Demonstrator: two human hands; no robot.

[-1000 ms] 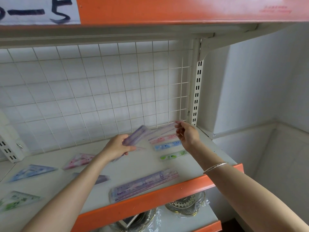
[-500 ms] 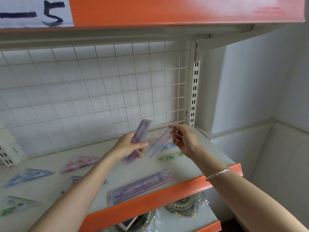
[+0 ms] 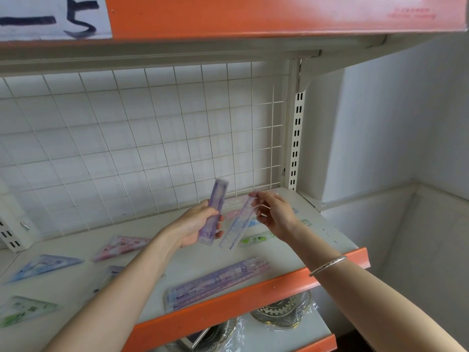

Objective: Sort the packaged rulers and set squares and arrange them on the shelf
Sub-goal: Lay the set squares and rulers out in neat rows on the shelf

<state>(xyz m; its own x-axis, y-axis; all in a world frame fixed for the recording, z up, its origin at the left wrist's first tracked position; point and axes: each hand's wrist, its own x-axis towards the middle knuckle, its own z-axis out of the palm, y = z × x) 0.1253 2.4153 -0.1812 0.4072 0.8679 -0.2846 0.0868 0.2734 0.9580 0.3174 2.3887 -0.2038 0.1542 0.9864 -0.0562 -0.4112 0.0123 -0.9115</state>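
Note:
My left hand (image 3: 193, 224) grips a purple packaged ruler (image 3: 214, 209), held nearly upright above the white shelf (image 3: 299, 240). My right hand (image 3: 275, 214) pinches the top of a clear bluish ruler (image 3: 237, 224) that slants down to the left, close beside the purple one. On the shelf lie a green short ruler (image 3: 256, 240), a pink one (image 3: 233, 214) partly hidden behind the held rulers, and long purple rulers (image 3: 218, 282) near the front edge. Set squares lie to the left: pink (image 3: 121, 247), blue (image 3: 43, 266), green (image 3: 22, 308).
A white wire grid (image 3: 142, 138) backs the shelf, with a slotted upright (image 3: 297, 138) at its right. An orange lip (image 3: 253, 293) edges the shelf front; an orange shelf (image 3: 253, 13) hangs overhead. Wrapped metal items (image 3: 281, 313) sit on the lower shelf. A white wall stands to the right.
Both hands rose off the shelf. The left hand tilted the purple ruler upright; the right hand lifted the clear ruler and brought it beside the purple one.

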